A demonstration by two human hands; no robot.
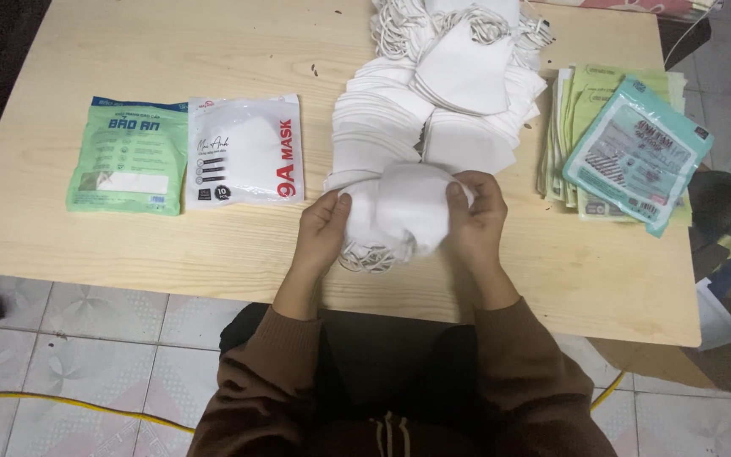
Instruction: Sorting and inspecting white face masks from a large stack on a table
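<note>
Brown sleeves of the person's sweater fill the lower edge of the view, leading up to both hands at the near middle of the tabletop. Left hand and right hand grip a small bundle of white face masks from opposite sides, thumbs pressed on its top and fingers curled around its ends; white ear loops hang below the bundle, just above the wood. Directly behind the bundle, touching or nearly touching it, lies a large heap of loose white masks fanned in overlapping rows, with tangled loops at its far end.

Packaging lies on either side. To the left, well apart from the hands, rest two flat pouches side by side: a green pouch and a white pouch with red lettering, the latter showing a mask through its clear front. To the right of the heap sits a stack of pale green pouches, topped by a teal-edged pouch lying tilted; whether these hold anything cannot be told.
</note>
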